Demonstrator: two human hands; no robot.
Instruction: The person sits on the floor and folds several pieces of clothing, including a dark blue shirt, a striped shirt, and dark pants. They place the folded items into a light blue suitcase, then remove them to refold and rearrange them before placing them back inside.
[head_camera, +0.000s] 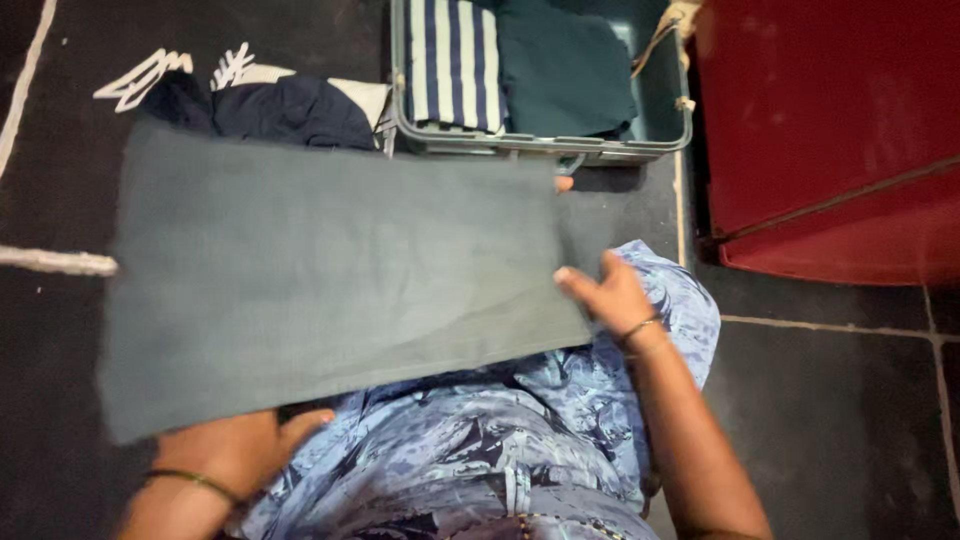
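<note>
A grey-green cloth (330, 270) lies stretched flat across the person's lap, over a blue patterned dress (500, 440). The right hand (610, 295) pinches its right edge; the left hand (245, 445) sits under the near left corner, its grip hidden. Beyond it on the floor (830, 400), a plastic basket (545, 145) holds a folded striped cloth (450, 60) beside a folded dark green cloth (565, 70).
</note>
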